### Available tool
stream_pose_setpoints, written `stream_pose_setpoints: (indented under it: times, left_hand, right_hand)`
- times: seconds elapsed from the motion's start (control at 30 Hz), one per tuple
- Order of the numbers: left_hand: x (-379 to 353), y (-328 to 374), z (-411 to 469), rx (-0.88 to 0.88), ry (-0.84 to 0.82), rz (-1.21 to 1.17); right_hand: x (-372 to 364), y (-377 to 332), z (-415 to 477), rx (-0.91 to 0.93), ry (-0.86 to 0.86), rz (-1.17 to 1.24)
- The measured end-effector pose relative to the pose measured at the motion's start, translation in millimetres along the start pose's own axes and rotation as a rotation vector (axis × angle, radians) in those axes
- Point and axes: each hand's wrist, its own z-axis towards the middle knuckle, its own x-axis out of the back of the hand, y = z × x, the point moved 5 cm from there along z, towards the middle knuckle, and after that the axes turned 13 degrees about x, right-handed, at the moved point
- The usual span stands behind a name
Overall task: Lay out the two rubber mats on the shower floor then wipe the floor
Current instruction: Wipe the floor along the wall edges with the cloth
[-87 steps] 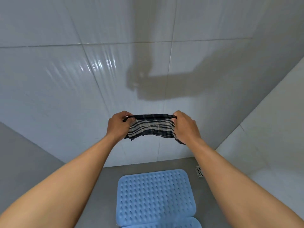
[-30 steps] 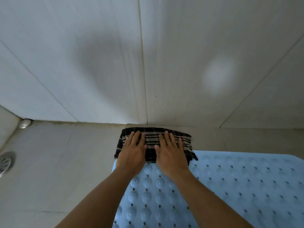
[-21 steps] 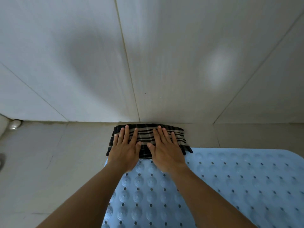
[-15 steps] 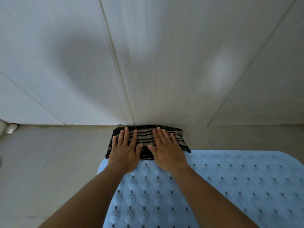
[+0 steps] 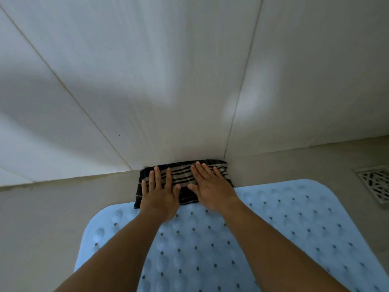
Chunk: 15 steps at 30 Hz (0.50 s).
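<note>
I see the white tiled wall (image 5: 168, 81) meet the grey shower floor (image 5: 52, 218), bare at left. The pale blue perforated rubber mat (image 5: 273, 239) lies below. The dark striped cloth (image 5: 185, 175) touches wall and mat edge; my left hand (image 5: 160, 197) and right hand (image 5: 212, 190) press it flat, fingers spread. A metal drain grate (image 5: 376, 184) sits right.

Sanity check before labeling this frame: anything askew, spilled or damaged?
Nothing stands out. Blue mat lies flat on the floor; both hands, left hand and right hand, press the folded striped cloth flat against the wall base. Drain grate looks intact.
</note>
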Motion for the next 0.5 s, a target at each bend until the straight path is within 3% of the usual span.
stream_pose_setpoints:
  times: [0.5]
  left_hand:
    - [-8.1,89.3,-11.1,-0.007,0.068,-0.023]
  right_hand:
    - [10.9,76.9,-48.8,-0.035,0.039,-0.038]
